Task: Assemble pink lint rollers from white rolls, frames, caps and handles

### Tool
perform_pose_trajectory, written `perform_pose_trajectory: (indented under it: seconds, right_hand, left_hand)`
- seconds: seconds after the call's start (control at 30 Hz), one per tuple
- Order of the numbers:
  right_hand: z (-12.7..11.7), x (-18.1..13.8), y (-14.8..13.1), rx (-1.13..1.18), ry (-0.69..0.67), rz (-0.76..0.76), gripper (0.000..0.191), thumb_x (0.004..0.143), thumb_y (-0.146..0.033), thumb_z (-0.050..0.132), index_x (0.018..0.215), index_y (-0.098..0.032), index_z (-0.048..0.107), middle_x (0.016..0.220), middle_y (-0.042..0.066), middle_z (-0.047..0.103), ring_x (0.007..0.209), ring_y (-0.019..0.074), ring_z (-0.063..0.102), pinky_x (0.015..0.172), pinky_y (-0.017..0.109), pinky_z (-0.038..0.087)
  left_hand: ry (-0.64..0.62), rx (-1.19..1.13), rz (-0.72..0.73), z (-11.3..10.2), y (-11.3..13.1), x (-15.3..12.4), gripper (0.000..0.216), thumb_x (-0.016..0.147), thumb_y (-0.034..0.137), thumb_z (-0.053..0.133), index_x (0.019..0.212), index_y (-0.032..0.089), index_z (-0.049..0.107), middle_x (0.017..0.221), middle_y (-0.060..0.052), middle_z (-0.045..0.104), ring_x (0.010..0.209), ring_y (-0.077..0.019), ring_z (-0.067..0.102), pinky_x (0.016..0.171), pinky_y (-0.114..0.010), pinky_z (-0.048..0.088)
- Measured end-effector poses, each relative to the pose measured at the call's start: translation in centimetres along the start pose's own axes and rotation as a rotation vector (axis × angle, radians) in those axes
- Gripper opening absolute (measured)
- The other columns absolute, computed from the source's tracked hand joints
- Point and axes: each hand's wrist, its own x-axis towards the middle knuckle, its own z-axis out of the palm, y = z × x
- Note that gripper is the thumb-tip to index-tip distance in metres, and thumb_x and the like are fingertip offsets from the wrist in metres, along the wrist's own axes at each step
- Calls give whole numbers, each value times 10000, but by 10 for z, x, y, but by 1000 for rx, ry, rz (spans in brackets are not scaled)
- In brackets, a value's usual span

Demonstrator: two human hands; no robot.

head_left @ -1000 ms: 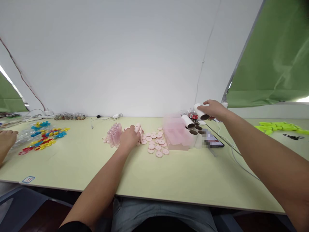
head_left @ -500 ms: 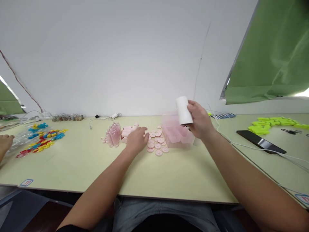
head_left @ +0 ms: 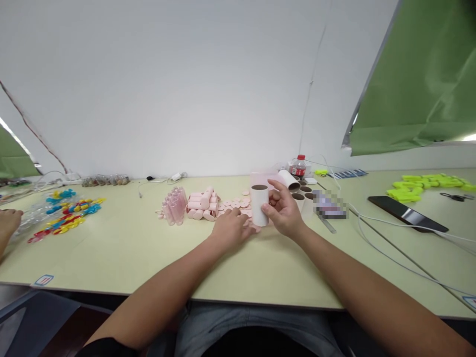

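My right hand (head_left: 282,212) is closed round a white cardboard tube (head_left: 259,204), held upright with its brown inside showing at the top. My left hand (head_left: 231,229) lies palm down on the scattered pink discs (head_left: 238,203), fingers curled over them; what it grips, if anything, is hidden. A stack of pink cylinders (head_left: 202,204) and a cluster of clear pink vials (head_left: 174,206) stand just left of it. More white tubes (head_left: 293,182) stand and lie behind my right hand, beside a pink translucent box (head_left: 264,178).
A small red-labelled bottle (head_left: 298,166), a blurred object (head_left: 329,206), a black phone (head_left: 405,218) and white cables (head_left: 379,243) lie to the right. Neon-yellow pieces (head_left: 427,184) are far right. Colourful plastic parts (head_left: 69,210) lie left, near another person's hand (head_left: 8,222).
My right hand has brought the white tube from the tube pile back and down to the table's middle, turning it upright. My left hand slid right from the pink cylinders onto the discs.
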Motion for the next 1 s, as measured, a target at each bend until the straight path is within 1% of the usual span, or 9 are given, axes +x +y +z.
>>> perform_pose_trajectory:
  seconds: [0.07, 0.1, 0.17, 0.23, 0.33, 0.5, 0.67, 0.87, 1.0]
  right_hand:
    - [-3, 2, -1, 4, 71, -69, 623, 827, -406, 653, 1362, -255, 372, 926, 32, 596, 813, 174, 597, 739, 316, 499]
    - [-5, 3, -1, 17, 110, -107, 604, 827, -398, 656, 1350, -257, 388, 912, 28, 596, 808, 174, 598, 734, 317, 500]
    - [-11, 7, -2, 34, 188, -165, 564, 826, -386, 658, 1322, -259, 422, 878, 20, 598, 791, 171, 599, 718, 312, 500]
    - [-16, 11, -2, 29, 253, -184, 530, 830, -388, 653, 1300, -258, 448, 836, 11, 595, 759, 165, 594, 684, 297, 494]
    - [-21, 14, -1, 10, 306, -166, 500, 830, -413, 643, 1271, -250, 473, 803, 6, 587, 724, 163, 586, 639, 283, 481]
    - [-18, 13, 1, -1, 269, -147, 476, 826, -401, 641, 1245, -240, 481, 792, 2, 580, 728, 163, 575, 655, 289, 478]
    - [-12, 8, 2, 15, 202, -136, 466, 837, -353, 637, 1256, -232, 469, 818, 8, 586, 741, 157, 566, 665, 286, 472]
    - [-13, 9, 2, 7, 215, -80, 484, 830, -365, 629, 1263, -231, 458, 821, 8, 575, 745, 162, 565, 665, 288, 465]
    - [-12, 10, 4, 43, 222, -47, 486, 821, -357, 626, 1254, -224, 451, 818, 8, 571, 747, 161, 559, 658, 284, 456]
  left_hand:
    - [-6, -7, 147, 4, 6, -6, 489, 917, 543, 445, 1268, 229, 579, 1429, -129, 472, 1307, -353, 416, 1066, -523, 321]
    - [-34, -19, 195, 7, 8, -8, 560, 928, 570, 397, 1369, 238, 493, 1522, -121, 365, 1398, -367, 292, 1118, -568, 233]
    - [-143, -56, 238, 13, 8, -12, 683, 938, 629, 283, 1503, 246, 291, 1608, -118, 181, 1476, -372, 83, 1147, -629, 81]
    - [-275, -94, 247, 17, 5, -13, 731, 929, 669, 210, 1538, 263, 191, 1624, -119, 98, 1485, -372, -4, 1140, -652, 34]
    - [-391, -112, 230, 19, -4, -7, 734, 918, 695, 166, 1541, 307, 173, 1628, -100, 51, 1483, -372, -36, 1126, -671, 1]
    - [-415, -108, 183, 20, -18, 10, 709, 925, 683, 154, 1534, 323, 204, 1627, -90, 58, 1487, -353, -27, 1126, -665, -31]
    - [-373, -140, 200, 21, -30, 17, 640, 955, 625, 206, 1508, 312, 284, 1622, -92, 132, 1491, -344, 9, 1125, -676, -3]
    - [-272, -134, 223, 15, -37, 12, 495, 976, 490, 321, 1385, 247, 456, 1575, -121, 278, 1473, -356, 143, 1133, -662, 126]
    - [-139, -63, 216, 13, -33, 10, 422, 971, 366, 359, 1312, 169, 510, 1481, -163, 407, 1409, -318, 307, 1136, -520, 278]
